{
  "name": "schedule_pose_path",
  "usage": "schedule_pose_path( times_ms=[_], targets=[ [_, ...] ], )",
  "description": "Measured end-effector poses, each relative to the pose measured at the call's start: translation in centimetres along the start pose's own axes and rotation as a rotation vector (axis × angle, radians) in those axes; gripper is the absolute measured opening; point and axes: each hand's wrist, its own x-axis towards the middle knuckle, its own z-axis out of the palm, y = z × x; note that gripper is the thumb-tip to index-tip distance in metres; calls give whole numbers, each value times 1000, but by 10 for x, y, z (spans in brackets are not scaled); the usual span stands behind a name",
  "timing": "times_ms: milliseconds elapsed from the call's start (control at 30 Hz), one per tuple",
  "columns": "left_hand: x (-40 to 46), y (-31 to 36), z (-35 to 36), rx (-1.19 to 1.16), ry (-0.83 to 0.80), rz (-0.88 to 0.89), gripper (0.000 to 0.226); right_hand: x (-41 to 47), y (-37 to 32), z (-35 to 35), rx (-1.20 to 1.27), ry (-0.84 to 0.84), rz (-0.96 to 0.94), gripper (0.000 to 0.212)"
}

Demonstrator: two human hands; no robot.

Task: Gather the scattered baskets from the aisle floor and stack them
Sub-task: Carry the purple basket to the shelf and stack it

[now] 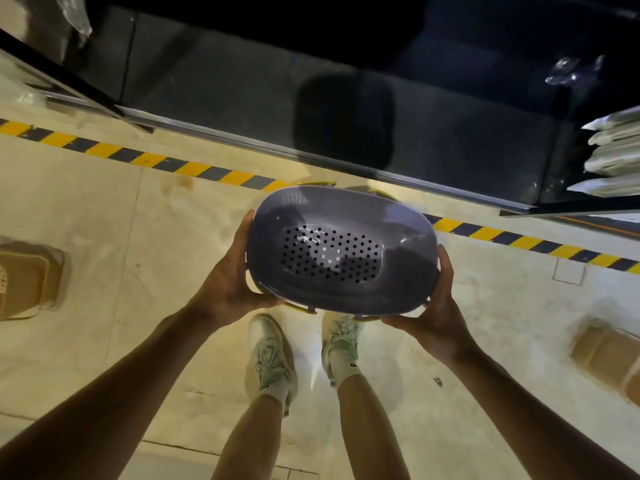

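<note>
Purple perforated basket (343, 247) held above hazard-striped floor tape (138, 157) — left hand (235, 282), right hand (436, 306) curled round opposite rims. Risk: slips — only edge grips.

One basket (343, 247), two hands (232, 285), two cardboard boxes (27, 278).

Open pale concrete floor (145, 258) is seen to either side of the feet. Ahead, passage is closed off by a dark low shelf (242, 98) behind yellow-and-black hazard tape (194, 168). Brown cardboard boxes are set at far left (24, 282) and far right (609, 358).
</note>
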Motion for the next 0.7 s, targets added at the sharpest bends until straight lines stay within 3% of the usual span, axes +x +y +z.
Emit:
schedule_pose_path(
  times_ms=[233,333,467,700],
  targets=[
    [22,-7,26,18,23,8,115,19,26,21,-31,23,-28,118],
    [23,-16,27,95,-14,-55,132,22,21,25,-18,0,-58,109],
    [23,-22,29,213,-51,-151,149,22,11,26,-13,-23,-70,117],
    [18,-24,25,150,-28,-141,126,23,18,15,50,-47,-102,107]
  ],
)
